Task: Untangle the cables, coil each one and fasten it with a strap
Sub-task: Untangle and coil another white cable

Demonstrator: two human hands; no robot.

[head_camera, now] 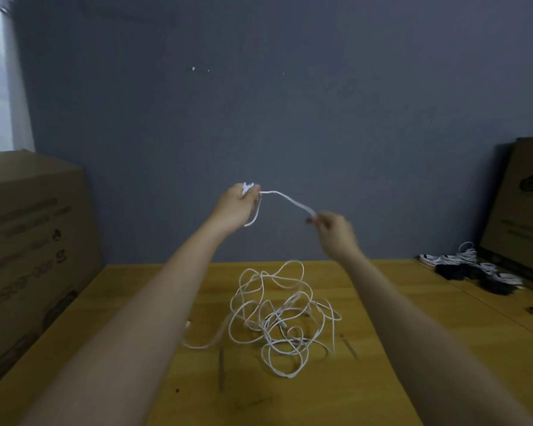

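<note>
Hands were raised above the tangle (282, 318): left hand (239, 207) gripped small white coil (248, 188), right hand (333, 227) pinched its cable (288, 200) (slanting down-right).

A thin white cable (286, 202) and a loose white cable tangle (277, 318) show against the yellow-brown wooden worktop (290, 401). The wall (259, 118) is grey-blue. Brown cardboard boxes (28, 241) carry dark print. Bundled coils (474, 269) are white and black.

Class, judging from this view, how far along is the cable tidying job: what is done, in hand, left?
Done: bundled cables lie at the table's right edge. In hand: the left hand grips a small coil, and the right hand pinches the white cable between them. Left: the tangled pile on the table.
</note>
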